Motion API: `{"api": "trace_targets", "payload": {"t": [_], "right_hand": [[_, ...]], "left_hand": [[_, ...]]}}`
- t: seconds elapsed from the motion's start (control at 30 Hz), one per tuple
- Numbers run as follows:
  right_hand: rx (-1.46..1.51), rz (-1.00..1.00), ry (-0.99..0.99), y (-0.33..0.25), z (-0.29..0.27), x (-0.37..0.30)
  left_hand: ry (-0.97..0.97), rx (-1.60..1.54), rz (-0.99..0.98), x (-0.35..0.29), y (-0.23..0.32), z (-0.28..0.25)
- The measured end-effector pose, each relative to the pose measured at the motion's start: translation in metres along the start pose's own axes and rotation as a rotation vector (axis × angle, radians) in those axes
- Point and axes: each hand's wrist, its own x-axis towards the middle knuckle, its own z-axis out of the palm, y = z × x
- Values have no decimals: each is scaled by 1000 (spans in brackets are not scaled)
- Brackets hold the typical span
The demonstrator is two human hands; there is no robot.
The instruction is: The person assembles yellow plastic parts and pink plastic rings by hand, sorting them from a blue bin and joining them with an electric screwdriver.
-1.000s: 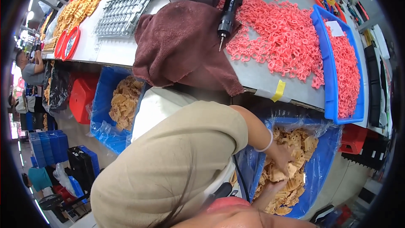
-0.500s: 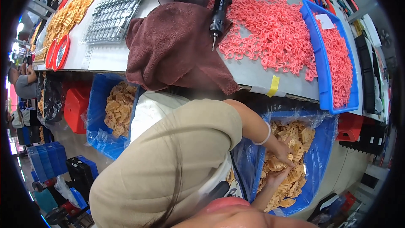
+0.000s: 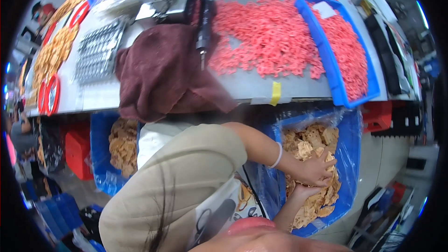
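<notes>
Both my hands reach down to the right into a lined blue bin (image 3: 351, 168) full of loose tan plastic parts (image 3: 326, 135). My left hand (image 3: 313, 168), with a white band at its wrist, lies over the parts with its fingers spread. Just below it, my right hand (image 3: 304, 192) comes in from the lower edge and touches the heap. The right fingers are mostly hidden by the left hand and the parts, so whether they hold anything does not show.
On the table above lie a maroon cloth (image 3: 158, 72), an electric screwdriver (image 3: 204, 28), a pile of pink plastic rings (image 3: 275, 37) and a blue tray (image 3: 336, 60) of the same rings. Another blue bin (image 3: 100, 151) with tan parts stands to the left, beside a red stool (image 3: 78, 154).
The view has shifted, so the table items sit further left. My left hand's fingers have spread over the tan parts; earlier they reached down toward the right hand.
</notes>
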Motion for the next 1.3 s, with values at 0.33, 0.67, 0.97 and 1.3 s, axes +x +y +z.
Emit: {"api": "trace_targets", "payload": {"t": [0.33, 0.67, 0.97, 1.3], "right_hand": [[230, -295, -137, -56, 1, -6], [263, -227, -600, -66, 185, 20], [308, 25, -1182, 20, 511, 3], [199, 448, -1074, 147, 613, 32]], "left_hand": [[230, 103, 359, 28, 67, -65], [826, 667, 323, 55, 62, -264], [784, 1024, -249, 48, -125, -440], [586, 730, -763, -3, -264, -525]]}}
